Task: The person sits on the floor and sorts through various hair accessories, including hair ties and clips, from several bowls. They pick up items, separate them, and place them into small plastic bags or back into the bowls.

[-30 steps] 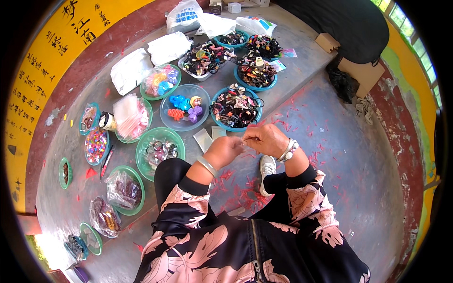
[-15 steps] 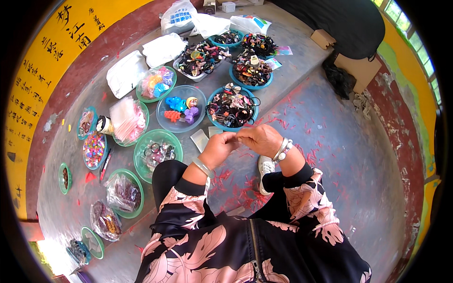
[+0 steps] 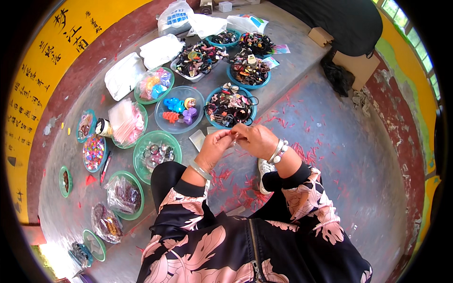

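My left hand [image 3: 214, 147] and my right hand [image 3: 257, 140] meet in front of me, fingertips pinched together. Something tiny sits between them, too small to make out. Just beyond my hands is a blue basin [image 3: 255, 112] heaped with dark hair ties [image 3: 230, 107] that carry small charms. To its left a clear bowl [image 3: 165, 126] holds blue, purple and orange-red pieces. A small pale flat packet [image 3: 197, 140] lies beside my left hand. Nearer to my left knee stands a green basin [image 3: 137, 162] with small items in clear wrapping.
Further basins of hair ties and a white tub [image 3: 192, 78] stand at the back, near white bags [image 3: 125, 75]. On the left are a basin of colourful small pieces [image 3: 95, 153] and a green basin with a bagged dark bundle [image 3: 123, 193]. Red scraps [image 3: 240, 188] litter the floor.
My fingers have shifted slightly, and a small gap shows between the hands where the pinched fingertips meet. The basins have stayed in place.
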A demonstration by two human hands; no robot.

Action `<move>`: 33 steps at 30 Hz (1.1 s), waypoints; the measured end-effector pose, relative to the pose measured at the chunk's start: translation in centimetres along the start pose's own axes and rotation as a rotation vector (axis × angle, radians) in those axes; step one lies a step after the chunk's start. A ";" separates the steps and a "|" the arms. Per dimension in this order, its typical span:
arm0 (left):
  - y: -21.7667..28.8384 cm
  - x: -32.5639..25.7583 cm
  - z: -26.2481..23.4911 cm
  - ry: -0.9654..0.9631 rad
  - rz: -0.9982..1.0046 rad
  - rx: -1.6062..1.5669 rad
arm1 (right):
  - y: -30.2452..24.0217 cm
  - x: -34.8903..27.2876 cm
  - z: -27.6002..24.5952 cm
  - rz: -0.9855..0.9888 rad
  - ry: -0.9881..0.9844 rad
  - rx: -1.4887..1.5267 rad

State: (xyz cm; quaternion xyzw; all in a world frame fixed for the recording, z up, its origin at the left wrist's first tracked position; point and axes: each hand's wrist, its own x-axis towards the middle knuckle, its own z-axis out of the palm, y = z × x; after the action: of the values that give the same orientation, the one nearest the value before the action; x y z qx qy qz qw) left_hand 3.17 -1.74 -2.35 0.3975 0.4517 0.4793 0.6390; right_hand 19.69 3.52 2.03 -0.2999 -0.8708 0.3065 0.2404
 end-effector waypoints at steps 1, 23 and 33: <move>-0.3 0.1 -0.1 0.029 -0.002 -0.025 | -0.3 0.1 0.0 0.013 -0.015 -0.017; 3.8 -0.7 -3.5 0.407 0.140 -0.070 | -3.2 3.4 0.9 -0.115 0.217 0.091; 5.1 0.1 -8.2 0.541 0.307 -0.300 | 4.3 8.3 -0.4 0.286 0.180 -0.116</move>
State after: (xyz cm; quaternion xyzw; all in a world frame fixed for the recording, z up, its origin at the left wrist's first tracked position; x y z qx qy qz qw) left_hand -5.95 0.07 0.22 0.2211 0.4638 0.7191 0.4679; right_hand 15.69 11.96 1.40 -0.4604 -0.8104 0.2590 0.2534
